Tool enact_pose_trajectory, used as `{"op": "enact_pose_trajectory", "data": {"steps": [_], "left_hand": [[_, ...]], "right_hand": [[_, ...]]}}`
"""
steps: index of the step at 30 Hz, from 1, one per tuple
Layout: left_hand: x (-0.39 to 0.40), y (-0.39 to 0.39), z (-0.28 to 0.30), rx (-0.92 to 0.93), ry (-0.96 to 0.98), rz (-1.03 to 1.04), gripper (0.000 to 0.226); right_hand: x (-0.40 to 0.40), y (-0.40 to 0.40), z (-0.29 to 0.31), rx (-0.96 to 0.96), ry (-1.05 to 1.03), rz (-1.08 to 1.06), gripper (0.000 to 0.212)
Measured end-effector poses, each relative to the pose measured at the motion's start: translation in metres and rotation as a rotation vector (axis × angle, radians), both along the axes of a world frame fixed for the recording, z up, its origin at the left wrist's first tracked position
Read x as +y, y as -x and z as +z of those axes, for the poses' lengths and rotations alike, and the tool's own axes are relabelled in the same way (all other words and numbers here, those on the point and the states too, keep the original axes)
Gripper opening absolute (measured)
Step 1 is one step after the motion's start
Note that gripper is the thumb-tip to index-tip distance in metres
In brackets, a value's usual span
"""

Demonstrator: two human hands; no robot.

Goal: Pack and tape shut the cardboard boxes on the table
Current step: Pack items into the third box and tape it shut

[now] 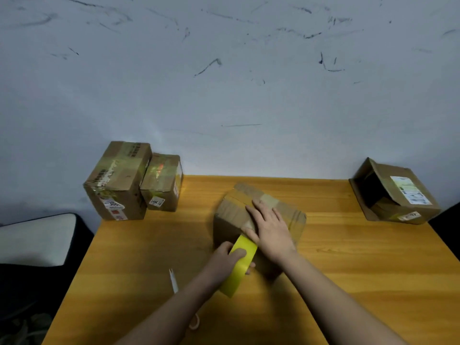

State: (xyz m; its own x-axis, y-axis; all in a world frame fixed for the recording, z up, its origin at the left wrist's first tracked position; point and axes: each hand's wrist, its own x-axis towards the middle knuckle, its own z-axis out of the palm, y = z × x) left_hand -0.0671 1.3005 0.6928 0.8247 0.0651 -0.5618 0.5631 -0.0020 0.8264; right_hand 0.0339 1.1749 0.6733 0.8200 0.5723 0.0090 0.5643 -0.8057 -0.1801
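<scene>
A closed cardboard box (234, 215) lies in the middle of the wooden table (348, 257), its flaps down. My right hand (270, 226) lies flat on top of it, fingers straight, thumb at the near edge. My left hand (230, 257) grips a yellow tape roll (240, 267) held against the box's near side. Two taped boxes stand at the table's far left corner: a larger one (117, 180) and a smaller one (163, 181). An open box (395, 192) lies on its side at the far right.
Scissors (173, 280) with white blades lie on the table left of my left forearm; their handles (195, 322) show under the arm. A scuffed wall (224, 83) rises behind the table. A dark chair with a light cushion (37, 237) stands at the left.
</scene>
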Motion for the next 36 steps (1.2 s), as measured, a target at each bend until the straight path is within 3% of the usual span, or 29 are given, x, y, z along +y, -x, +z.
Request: {"op": "enact_pose_trajectory", "data": {"steps": [4, 9, 13, 19, 25, 31, 36], "left_hand": [[-0.007, 0.003, -0.014, -0.068, 0.003, -0.025, 0.051], [-0.018, 0.011, -0.015, -0.109, -0.004, 0.007, 0.011], [-0.019, 0.013, -0.026, 0.022, 0.030, 0.045, 0.035], [-0.022, 0.012, -0.050, 0.228, 0.112, 0.065, 0.038], [-0.027, -0.001, -0.063, 0.297, 0.152, 0.106, 0.037], [-0.030, -0.014, -0.074, 0.294, 0.155, 0.162, 0.041], [-0.032, -0.024, -0.082, 0.325, 0.165, 0.218, 0.053]], "right_hand": [[-0.020, -0.023, -0.004, 0.047, 0.080, 0.088, 0.100], [-0.023, -0.025, -0.008, 0.050, 0.082, 0.122, 0.092], [-0.023, -0.026, -0.006, 0.057, 0.097, 0.119, 0.080], [-0.022, -0.023, -0.008, 0.040, 0.088, 0.114, 0.075], [-0.023, -0.023, -0.010, 0.001, 0.118, 0.136, 0.092], [-0.023, -0.022, -0.009, -0.016, 0.120, 0.126, 0.087], [-0.019, -0.013, -0.015, -0.091, 0.141, -0.002, 0.082]]}}
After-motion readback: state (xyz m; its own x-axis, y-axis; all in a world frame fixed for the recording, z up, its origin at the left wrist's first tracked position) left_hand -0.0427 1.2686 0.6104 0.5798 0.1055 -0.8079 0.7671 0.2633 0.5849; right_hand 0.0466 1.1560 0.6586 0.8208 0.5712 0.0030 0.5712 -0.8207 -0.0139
